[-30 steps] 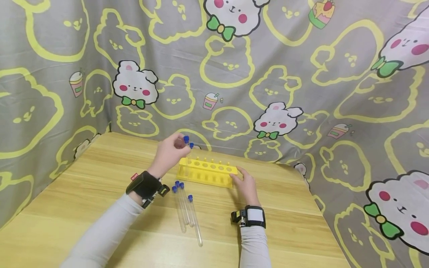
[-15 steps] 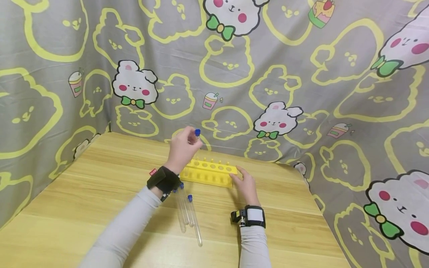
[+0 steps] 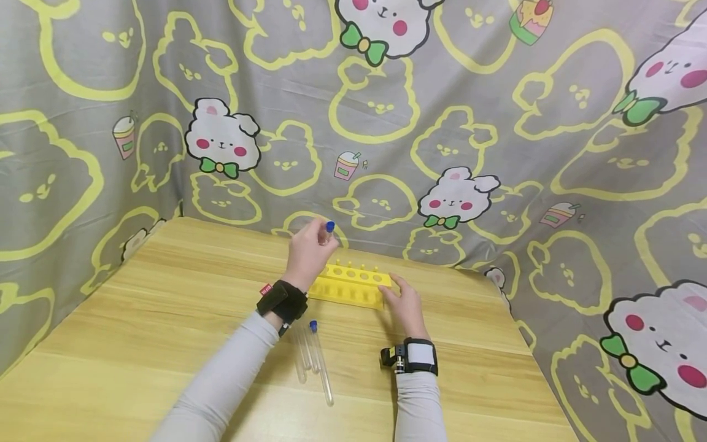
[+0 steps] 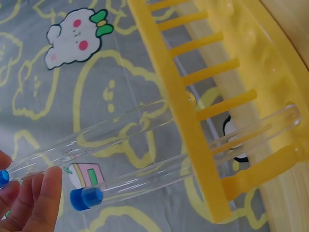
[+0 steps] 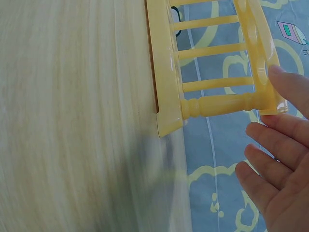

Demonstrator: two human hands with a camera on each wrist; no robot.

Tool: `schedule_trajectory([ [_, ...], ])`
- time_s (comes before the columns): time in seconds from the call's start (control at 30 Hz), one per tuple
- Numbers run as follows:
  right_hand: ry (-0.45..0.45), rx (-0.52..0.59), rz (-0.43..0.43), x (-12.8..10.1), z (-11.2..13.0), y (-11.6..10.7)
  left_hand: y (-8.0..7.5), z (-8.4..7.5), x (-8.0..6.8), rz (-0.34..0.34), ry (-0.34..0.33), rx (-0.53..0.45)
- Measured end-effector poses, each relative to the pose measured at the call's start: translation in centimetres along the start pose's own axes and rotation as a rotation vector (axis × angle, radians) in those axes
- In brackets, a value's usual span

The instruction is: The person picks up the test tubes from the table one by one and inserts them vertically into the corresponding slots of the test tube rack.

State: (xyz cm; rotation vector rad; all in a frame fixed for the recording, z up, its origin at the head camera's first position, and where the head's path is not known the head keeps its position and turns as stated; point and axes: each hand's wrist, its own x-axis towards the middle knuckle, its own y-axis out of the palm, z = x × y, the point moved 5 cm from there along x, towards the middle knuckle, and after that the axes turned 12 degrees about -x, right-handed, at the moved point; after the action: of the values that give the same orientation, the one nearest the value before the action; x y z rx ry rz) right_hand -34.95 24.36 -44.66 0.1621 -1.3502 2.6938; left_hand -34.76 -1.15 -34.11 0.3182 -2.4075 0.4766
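Note:
My left hand (image 3: 309, 252) pinches a clear test tube (image 4: 96, 137) close to its blue cap (image 3: 329, 226). The tube's rounded end is at the top plate of a yellow test tube rack (image 3: 353, 285), around the second hole from the left. Another blue-capped test tube (image 4: 145, 181) stands in the rack's end hole, its bottom reaching the base. At the rack's right end, my right hand (image 3: 405, 307) holds the top plate between thumb and index finger. Its other fingers (image 5: 268, 159) are spread loosely below. My left hand and wrist hide the rack's left end in the head view.
Several loose test tubes (image 3: 324, 368) lie on the wooden table (image 3: 469, 380) in front of the rack; the left wrist strap (image 3: 282, 301) covers some of their caps. A patterned grey curtain (image 3: 375, 202) hangs right behind the rack.
My left hand has moved right and slightly lower at the last, carrying its test tube from beside the standing one to farther along the rack. My right hand stays at the rack's end.

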Motion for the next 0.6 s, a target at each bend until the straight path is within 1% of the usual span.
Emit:
schedule_trajectory([
  [0.1,-0.001,0.001,-0.001,0.0,0.0,-0.1,0.3,-0.1,-0.4,-0.007,0.02,0.018],
  [0.27,-0.016,-0.002,-0.011,0.1,0.0,0.0,0.7,0.1,-1.0,-0.031,0.088,0.055],
  [0.43,-0.016,-0.01,-0.018,0.0,0.1,0.0,1.0,0.6,-1.7,-0.036,0.078,0.055],
  [0.6,-0.019,-0.02,-0.022,0.1,0.0,0.0,1.2,1.1,-2.2,-0.04,0.067,0.081],
])
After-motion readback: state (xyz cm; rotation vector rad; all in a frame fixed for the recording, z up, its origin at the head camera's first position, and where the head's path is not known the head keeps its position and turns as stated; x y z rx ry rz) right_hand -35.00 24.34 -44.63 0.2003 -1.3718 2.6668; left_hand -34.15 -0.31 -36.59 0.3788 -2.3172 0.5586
